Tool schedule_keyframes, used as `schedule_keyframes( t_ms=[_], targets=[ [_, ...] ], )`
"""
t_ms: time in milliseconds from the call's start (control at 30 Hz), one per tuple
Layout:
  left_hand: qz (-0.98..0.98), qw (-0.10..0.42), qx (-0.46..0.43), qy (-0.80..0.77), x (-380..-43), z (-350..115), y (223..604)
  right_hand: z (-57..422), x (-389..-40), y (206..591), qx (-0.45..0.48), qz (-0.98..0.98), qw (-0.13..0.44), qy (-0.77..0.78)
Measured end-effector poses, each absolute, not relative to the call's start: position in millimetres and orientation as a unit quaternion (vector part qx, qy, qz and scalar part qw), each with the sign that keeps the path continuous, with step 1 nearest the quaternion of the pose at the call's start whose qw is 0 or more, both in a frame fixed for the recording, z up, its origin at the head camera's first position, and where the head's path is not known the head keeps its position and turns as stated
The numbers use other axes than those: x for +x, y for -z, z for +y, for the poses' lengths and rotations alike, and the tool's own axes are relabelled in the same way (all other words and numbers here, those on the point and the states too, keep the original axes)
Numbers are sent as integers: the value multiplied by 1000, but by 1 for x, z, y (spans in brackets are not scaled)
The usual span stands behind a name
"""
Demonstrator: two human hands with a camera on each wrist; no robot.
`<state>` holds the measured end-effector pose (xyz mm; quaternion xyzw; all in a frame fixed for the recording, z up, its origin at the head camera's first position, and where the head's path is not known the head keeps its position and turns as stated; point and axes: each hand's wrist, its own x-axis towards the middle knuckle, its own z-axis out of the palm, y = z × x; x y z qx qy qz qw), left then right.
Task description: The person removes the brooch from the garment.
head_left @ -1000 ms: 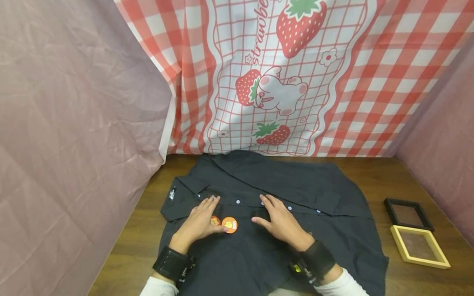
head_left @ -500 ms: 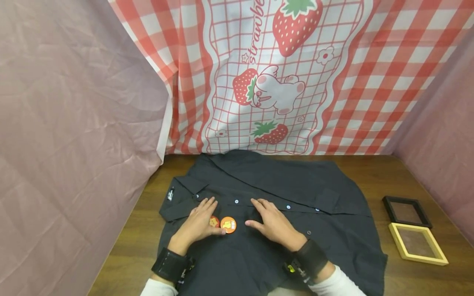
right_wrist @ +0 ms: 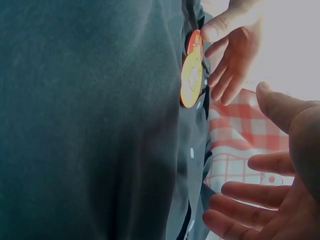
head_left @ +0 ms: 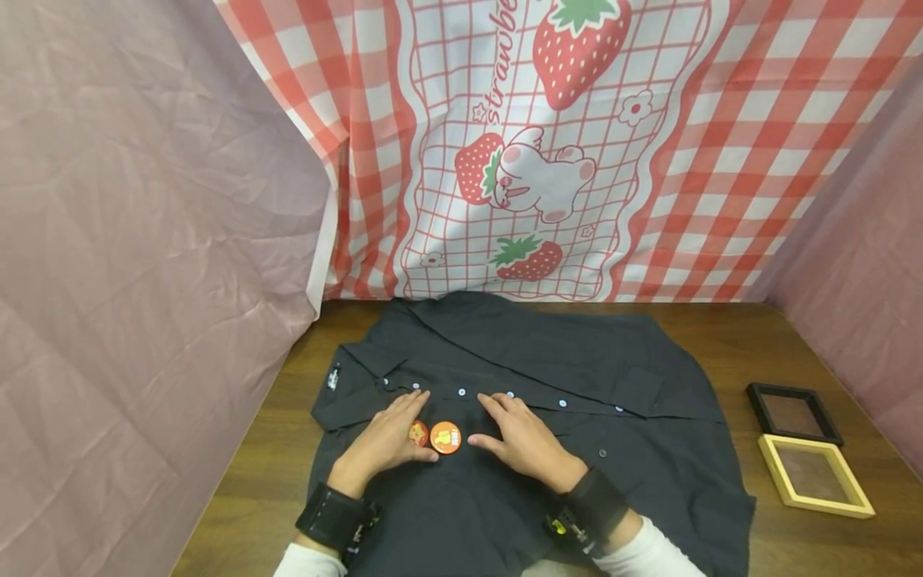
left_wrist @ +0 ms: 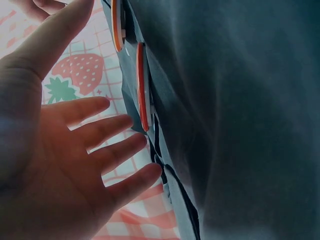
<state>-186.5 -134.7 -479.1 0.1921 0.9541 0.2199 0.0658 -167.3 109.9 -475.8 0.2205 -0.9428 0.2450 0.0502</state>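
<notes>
Shirt [head_left: 461, 505], dark, is laid out on a brown wooden table [head_left: 241, 489], its collar [head_left: 353, 393] set toward nine o'clock. Badges, two, round, are placed on it: a red badge [head_left: 418, 433], partly hidden by the left hand [head_left: 389, 437], and an orange badge [head_left: 445, 437], located just beside it at three o'clock. White buttons [head_left: 461, 392] are ranged toward twelve o'clock of the pair. Left hand: fingers extended, slightly parted, nothing gripped. Right hand [head_left: 530, 445]: positioned at three o'clock of the badges, thumb and fingers spread, nothing gripped. Contact of fingertips with the shirt cannot be told. Frames, at three o'clock of the shirt: one black frame [head_left: 826, 417]; one pale yellow frame [head_left: 829, 506], placed toward its five o'clock. Checked cloth [head_left: 743, 144], strawberry-printed, is hung at twelve o'clock.
</notes>
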Motion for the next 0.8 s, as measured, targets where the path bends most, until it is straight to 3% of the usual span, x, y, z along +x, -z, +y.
schedule_keyframes(
  t_ms=[800],
  targets=[
    [957,87,193,-200,-183,-132,477,98,-166,482,247,-935,53,-249]
  ],
)
